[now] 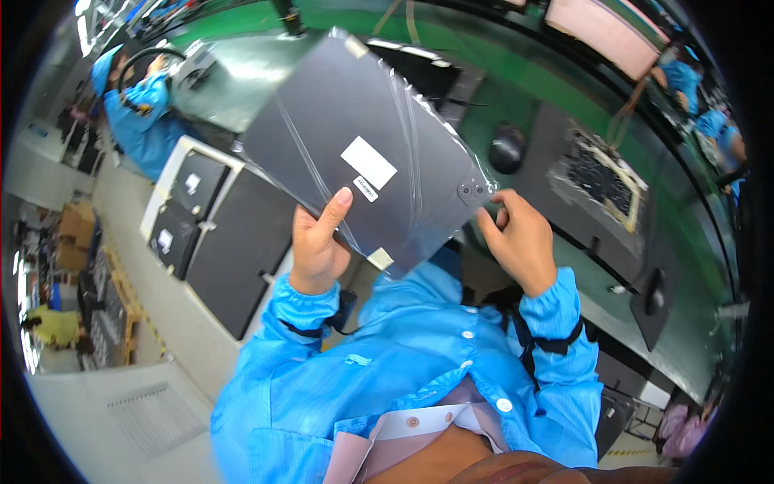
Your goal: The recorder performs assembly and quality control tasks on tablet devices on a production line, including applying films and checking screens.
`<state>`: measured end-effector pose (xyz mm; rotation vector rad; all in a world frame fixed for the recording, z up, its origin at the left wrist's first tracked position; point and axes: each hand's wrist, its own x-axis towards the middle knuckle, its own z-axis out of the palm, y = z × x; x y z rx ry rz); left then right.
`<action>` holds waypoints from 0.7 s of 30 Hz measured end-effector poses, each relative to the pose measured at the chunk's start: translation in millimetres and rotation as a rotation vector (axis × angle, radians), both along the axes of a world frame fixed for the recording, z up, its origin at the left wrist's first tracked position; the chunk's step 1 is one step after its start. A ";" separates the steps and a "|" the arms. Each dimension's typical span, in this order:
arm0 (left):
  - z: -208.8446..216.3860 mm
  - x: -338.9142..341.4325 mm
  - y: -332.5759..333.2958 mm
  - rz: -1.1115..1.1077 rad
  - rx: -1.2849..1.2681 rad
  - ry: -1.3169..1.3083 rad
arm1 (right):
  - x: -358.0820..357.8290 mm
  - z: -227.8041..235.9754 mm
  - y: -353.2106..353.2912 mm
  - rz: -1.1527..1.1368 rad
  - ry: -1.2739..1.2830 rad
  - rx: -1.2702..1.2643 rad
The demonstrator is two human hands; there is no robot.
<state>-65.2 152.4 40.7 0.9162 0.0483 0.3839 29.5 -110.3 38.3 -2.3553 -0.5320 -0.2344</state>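
A dark grey tablet (347, 121), back side up, is held tilted in front of me in clear, wrinkled plastic film. Its twin-lens camera (473, 190) sits at the right corner, and a white label (369, 162) with a smaller one beside it is stuck mid-back. Pale tape tabs (380, 258) show near two corners. My left hand (316, 246) grips the near left edge, thumb on the back, fingers hidden underneath. At the camera corner, my right hand (520, 242) is closed with thumb and forefinger at the film's edge; the exact contact is hard to make out.
Left of me, a white-framed tray (181, 153) carries dark tablets (173, 234) and a large black panel (242, 242). On the green bench (500, 89) are a black mouse (508, 148), another mouse (655, 292) and a film-covered keyboard (601, 177). A person in blue (141, 121) works at far left.
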 end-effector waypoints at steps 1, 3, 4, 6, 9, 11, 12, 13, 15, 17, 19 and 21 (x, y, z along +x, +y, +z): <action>-3.0 -4.8 6.7 0.022 -0.104 0.046 | 12.5 -8.0 21.0 -0.015 0.038 -0.142; -20.1 -13.8 21.3 0.040 -0.196 0.137 | 32.1 -24.6 51.7 -0.022 0.075 -0.298; -27.0 -17.9 24.7 0.056 -0.217 0.162 | 38.6 -25.2 60.5 -0.046 0.099 -0.317; -36.5 -22.1 25.4 0.063 -0.246 0.198 | 44.7 -22.4 63.2 -0.079 0.151 -0.311; -49.0 -23.3 27.1 0.074 -0.213 0.206 | 56.1 -27.9 47.2 -0.028 0.352 -0.110; -51.2 -20.4 22.1 0.048 -0.212 0.212 | 39.6 -16.7 36.3 -0.079 0.550 0.105; -51.6 -19.3 16.5 0.021 -0.190 0.213 | 23.3 -12.4 40.1 -0.042 0.576 0.496; -52.8 -15.2 9.7 -0.019 -0.167 0.217 | 6.6 -8.0 44.5 -0.015 0.581 0.891; -56.5 -5.8 -6.9 -0.043 -0.156 0.208 | -27.6 3.2 69.6 0.106 0.502 0.989; -56.8 1.2 -20.2 -0.109 -0.192 0.153 | -36.5 -13.4 76.5 0.217 0.302 0.689; -54.4 7.4 -32.2 -0.144 -0.168 0.135 | -32.8 -20.8 82.1 0.209 0.066 0.551; -58.8 9.5 -37.7 -0.147 -0.108 0.112 | -31.8 -17.6 83.8 0.167 0.037 0.552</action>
